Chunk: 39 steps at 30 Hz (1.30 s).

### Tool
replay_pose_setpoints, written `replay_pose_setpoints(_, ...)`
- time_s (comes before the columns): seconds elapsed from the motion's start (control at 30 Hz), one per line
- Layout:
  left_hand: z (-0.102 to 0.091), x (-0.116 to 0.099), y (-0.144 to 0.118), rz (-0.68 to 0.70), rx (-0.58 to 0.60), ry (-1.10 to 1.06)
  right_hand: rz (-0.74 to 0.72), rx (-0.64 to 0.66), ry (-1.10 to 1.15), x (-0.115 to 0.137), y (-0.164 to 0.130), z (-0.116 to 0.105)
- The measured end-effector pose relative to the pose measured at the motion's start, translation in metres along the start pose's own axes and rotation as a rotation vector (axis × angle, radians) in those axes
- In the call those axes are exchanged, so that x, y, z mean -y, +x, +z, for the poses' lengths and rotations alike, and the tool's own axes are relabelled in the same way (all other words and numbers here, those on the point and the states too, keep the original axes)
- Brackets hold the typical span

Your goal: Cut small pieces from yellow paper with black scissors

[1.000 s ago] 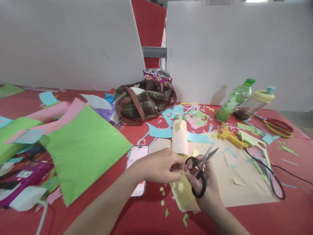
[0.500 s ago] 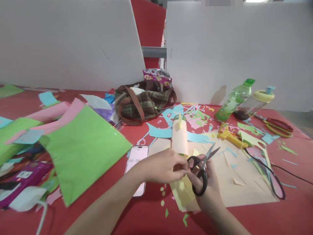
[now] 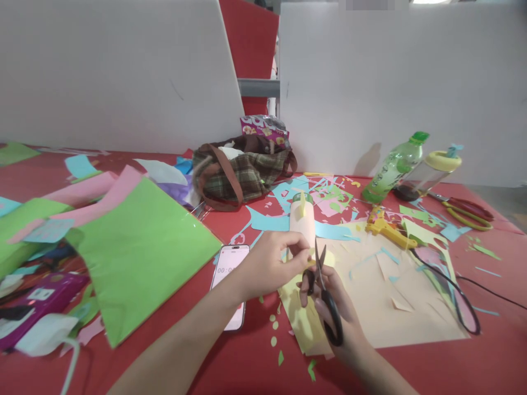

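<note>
My right hand holds black-handled scissors, blades slightly apart and pointing away from me. Close beside the blades, my left hand pinches what looks like a small piece of yellow paper, mostly hidden by the fingers. Just beyond the hands stands a pale-pink paper-wrapped cylinder with a green top and a yellow paper strip on it. Its lower part is hidden behind my left hand. Beneath the hands lie yellow paper and a large cream sheet.
A phone lies left of my hands, near green paper. A yellow glue gun with a black cord lies at right. Behind it are a green bottle, a clear jar and red-yellow handled scissors. A plaid bag sits behind.
The scissors have turned to point more straight ahead, and their blades have come closer together. My left hand has shifted slightly up and left; my right hand has moved slightly left.
</note>
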<state>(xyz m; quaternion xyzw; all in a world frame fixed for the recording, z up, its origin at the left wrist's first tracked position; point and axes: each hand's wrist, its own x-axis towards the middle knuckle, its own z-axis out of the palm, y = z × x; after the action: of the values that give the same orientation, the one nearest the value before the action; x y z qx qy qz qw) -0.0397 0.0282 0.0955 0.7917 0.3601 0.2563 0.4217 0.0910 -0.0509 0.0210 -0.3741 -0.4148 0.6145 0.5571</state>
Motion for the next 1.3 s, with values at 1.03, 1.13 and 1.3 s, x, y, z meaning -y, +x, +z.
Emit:
replay_pose_setpoints(1.03,0.013,-0.004,-0.002,0.001,-0.012,0.052,-0.036,-0.063,-0.041,0.001,0.000,0.000)
replay_pose_setpoints(1.13,0.014,-0.004,-0.001,0.000,-0.019,0.045,-0.032,-0.065,-0.022,0.000,-0.001,0.000)
replay_pose_setpoints(1.3,0.013,-0.004,-0.002,-0.008,-0.010,0.059,-0.023,-0.059,0.013,0.001,0.000,0.001)
